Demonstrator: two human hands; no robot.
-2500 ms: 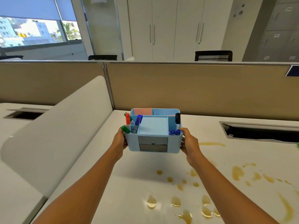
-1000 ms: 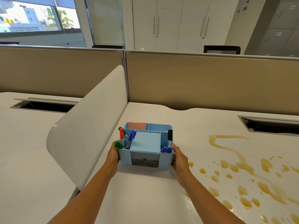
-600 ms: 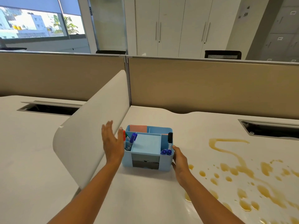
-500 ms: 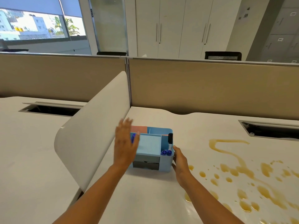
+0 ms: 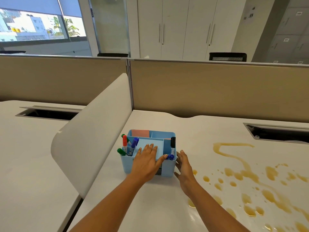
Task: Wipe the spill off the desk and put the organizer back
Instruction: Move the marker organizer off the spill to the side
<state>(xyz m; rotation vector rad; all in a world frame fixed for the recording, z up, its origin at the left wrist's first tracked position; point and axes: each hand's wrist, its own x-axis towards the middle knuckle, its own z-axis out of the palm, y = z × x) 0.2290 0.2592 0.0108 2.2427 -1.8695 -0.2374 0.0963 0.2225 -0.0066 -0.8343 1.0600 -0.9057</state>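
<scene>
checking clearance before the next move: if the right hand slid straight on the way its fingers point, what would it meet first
Probably nothing soon: the right hand lies flat beside the organizer, fingers pointing along its right wall toward the partition. Bare desk lies ahead; depth is uncertain.

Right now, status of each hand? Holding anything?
Left hand: open, palm flat on top of the blue organizer, gripping nothing.
Right hand: open, fingers spread beside the organizer's right wall, holding nothing; contact cannot be told.

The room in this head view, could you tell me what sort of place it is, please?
Most likely an open-plan office: white desks separated by tan cubicle partitions, a blue desk organizer holding markers, and tall white storage cabinets behind.
</scene>
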